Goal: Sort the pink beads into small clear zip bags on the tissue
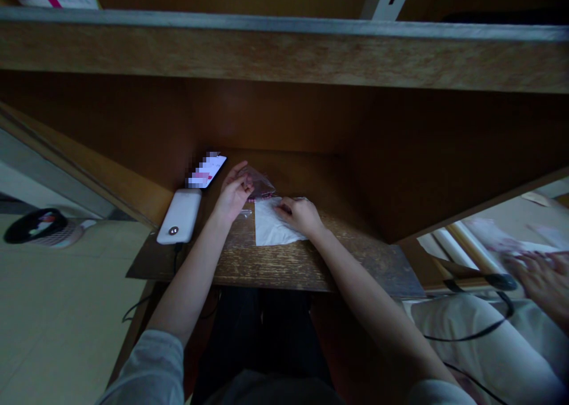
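One white sheet (272, 228) on the desk (284, 265), near its front edge. Right hand (301, 214) palm-down over it, fingers curled; cannot tell if pinching anything. Left hand (235, 194), wrist bent, fingers gripping one clear bag (261, 181) just beyond the sheet. Leftward: one white device (180, 212), then one lit phone (208, 172).

White sheet (269, 228), pink beads (267, 195), white power bank (180, 212), streaked brown desktop (275, 268)
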`<state>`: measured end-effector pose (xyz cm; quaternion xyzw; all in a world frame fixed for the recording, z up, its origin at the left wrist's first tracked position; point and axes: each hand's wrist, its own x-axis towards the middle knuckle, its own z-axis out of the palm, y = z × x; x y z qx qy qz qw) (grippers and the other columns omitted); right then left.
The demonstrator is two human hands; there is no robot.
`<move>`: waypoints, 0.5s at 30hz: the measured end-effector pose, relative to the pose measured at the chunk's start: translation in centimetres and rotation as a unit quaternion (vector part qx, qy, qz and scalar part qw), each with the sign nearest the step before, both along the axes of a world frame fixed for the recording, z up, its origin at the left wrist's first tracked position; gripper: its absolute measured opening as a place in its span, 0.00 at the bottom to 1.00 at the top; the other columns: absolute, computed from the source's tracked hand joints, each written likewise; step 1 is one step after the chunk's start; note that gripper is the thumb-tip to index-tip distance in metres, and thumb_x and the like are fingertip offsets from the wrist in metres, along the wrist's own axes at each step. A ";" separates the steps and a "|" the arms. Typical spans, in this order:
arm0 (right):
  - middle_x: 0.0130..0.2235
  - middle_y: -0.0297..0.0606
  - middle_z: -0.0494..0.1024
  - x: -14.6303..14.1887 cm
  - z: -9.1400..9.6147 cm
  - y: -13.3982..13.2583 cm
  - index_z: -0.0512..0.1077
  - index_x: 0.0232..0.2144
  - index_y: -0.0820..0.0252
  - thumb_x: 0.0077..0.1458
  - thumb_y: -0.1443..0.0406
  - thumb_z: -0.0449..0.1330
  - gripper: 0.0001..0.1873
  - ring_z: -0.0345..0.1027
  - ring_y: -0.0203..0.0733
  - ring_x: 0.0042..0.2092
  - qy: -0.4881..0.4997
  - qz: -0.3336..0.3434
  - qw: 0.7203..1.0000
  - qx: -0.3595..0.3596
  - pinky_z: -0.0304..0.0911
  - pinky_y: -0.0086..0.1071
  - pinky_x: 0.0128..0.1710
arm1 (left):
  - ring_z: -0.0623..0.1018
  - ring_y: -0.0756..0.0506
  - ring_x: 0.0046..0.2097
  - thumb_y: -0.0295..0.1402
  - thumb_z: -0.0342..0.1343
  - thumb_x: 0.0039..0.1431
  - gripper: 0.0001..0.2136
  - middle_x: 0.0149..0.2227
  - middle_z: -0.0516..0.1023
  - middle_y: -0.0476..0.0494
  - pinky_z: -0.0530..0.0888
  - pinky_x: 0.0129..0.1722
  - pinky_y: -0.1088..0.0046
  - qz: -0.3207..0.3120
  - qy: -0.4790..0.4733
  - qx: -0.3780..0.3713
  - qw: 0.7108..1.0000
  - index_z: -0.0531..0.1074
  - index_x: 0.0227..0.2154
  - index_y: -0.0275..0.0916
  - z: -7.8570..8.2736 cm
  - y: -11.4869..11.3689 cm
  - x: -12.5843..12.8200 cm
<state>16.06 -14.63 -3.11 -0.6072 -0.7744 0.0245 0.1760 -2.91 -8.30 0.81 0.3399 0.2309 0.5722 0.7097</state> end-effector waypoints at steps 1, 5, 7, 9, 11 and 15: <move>0.29 0.36 0.78 0.0 0.0 0.0 0.74 0.36 0.56 0.60 0.54 0.52 0.16 0.68 0.37 0.29 0.004 -0.001 1.000 0.002 0.52 0.29 0.29 | 0.71 0.56 0.27 0.22 0.59 0.49 0.19 0.27 0.73 0.53 0.67 0.30 0.79 -0.001 -0.003 0.001 1.000 0.73 0.44 0.45 0.0 0.0 0.0; 0.28 0.37 0.78 -0.2 -0.1 0.0 0.75 0.35 0.57 0.61 0.53 0.50 0.18 0.69 0.38 0.29 0.014 -0.021 1.000 0.005 0.52 0.29 0.29 | 0.70 0.56 0.26 0.21 0.58 0.48 0.19 0.27 0.73 0.53 0.67 0.29 0.79 -0.006 -0.015 0.005 1.000 0.73 0.44 0.44 -0.1 0.0 0.1; 0.29 0.37 0.79 -0.2 0.0 0.0 0.75 0.35 0.57 0.61 0.53 0.50 0.18 0.70 0.38 0.29 0.022 -0.033 0.999 0.005 0.53 0.29 0.29 | 0.71 0.55 0.27 0.21 0.58 0.48 0.19 0.27 0.73 0.53 0.67 0.29 0.79 -0.005 -0.013 0.008 1.000 0.73 0.44 0.44 -0.2 0.0 0.1; 0.30 0.37 0.79 -0.3 0.1 0.0 0.74 0.36 0.56 0.62 0.54 0.50 0.17 0.70 0.38 0.30 0.030 -0.039 0.999 0.005 0.53 0.29 0.29 | 0.71 0.56 0.27 0.21 0.58 0.48 0.20 0.27 0.73 0.53 0.67 0.30 0.79 -0.003 -0.005 0.007 1.000 0.73 0.44 0.44 -0.2 0.0 0.1; 0.31 0.38 0.80 -0.5 0.3 0.1 0.74 0.37 0.56 0.62 0.54 0.50 0.17 0.71 0.38 0.31 0.032 -0.040 0.999 0.004 0.54 0.28 0.30 | 0.70 0.56 0.26 0.22 0.58 0.47 0.20 0.27 0.72 0.53 0.67 0.30 0.79 -0.002 -0.001 0.006 1.000 0.73 0.44 0.45 -0.2 0.1 0.1; 0.33 0.38 0.80 -0.8 0.6 0.1 0.74 0.38 0.56 0.62 0.54 0.50 0.16 0.71 0.39 0.32 0.023 -0.041 0.999 0.005 0.54 0.29 0.30 | 0.71 0.55 0.27 0.21 0.59 0.47 0.20 0.27 0.73 0.53 0.67 0.29 0.79 -0.004 -0.009 0.013 1.000 0.73 0.44 0.45 -0.3 0.1 0.2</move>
